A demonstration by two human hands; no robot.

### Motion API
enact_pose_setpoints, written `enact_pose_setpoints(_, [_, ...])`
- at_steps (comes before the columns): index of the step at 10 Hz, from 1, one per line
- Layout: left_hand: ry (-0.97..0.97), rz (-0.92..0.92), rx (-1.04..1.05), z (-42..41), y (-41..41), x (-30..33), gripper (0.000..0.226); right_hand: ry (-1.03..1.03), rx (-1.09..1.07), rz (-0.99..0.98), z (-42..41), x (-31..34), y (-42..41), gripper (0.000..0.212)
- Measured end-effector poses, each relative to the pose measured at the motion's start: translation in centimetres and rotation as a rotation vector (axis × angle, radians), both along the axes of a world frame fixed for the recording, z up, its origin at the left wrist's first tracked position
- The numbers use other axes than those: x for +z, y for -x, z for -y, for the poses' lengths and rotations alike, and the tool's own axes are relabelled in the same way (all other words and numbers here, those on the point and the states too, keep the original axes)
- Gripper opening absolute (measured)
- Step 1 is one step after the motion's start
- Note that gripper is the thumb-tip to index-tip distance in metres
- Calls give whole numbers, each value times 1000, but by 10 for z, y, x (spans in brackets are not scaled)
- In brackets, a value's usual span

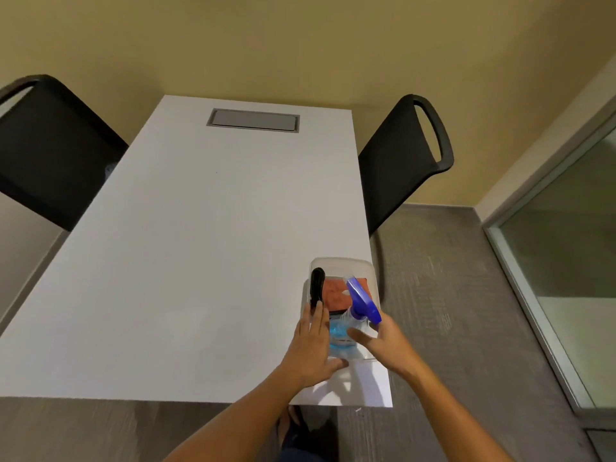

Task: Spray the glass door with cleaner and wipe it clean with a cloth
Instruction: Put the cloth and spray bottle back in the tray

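Head view. I stand at the near right corner of a white table [186, 248]. A clear plastic bin [340, 263] sits on that corner, close to the right edge.

Inside the bin: a spray bottle [343, 331] with blue liquid and a blue trigger head [361, 300], the head tilted toward the far side. Beside it, farther in, a folded orange-red cloth [336, 291]. A black handled object [316, 286] leans at the bin's left side; I cannot tell what it is.

My left hand [313, 348] lies flat and open against the bin's left wall, fingers straight and together, tips touching the base of the black object, thumb spread along the near rim. It grips nothing.

My right hand [386, 341] is at the bottle, fingers curled behind its neck just under the trigger head, thumb out in front of the blue liquid. The hand is partly open; whether the fingers already press the bottle I cannot tell.

Two black chairs, one at the left [50, 148], one at the right [403, 151] of the table. A grey cable hatch [253, 120] is set in the far end of the tabletop. The glass door [566, 261] is off to my right, framed in grey metal, well apart from the bin.
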State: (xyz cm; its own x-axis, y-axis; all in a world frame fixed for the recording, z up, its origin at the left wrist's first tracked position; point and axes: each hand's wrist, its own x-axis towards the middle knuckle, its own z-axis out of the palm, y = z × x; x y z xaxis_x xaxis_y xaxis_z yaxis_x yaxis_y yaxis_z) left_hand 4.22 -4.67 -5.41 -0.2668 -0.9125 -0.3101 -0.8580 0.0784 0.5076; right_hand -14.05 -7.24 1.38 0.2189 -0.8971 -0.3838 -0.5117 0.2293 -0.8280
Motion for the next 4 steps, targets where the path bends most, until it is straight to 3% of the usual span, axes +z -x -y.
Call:
enact_pose_setpoints(2, [32,151,41,-8,2,16,104,84,-15,-21,-15,6,11,106])
enact_pose_setpoints(4, [182,235,177,-25,14,30,98,153,36,-163,-38,9,49,93])
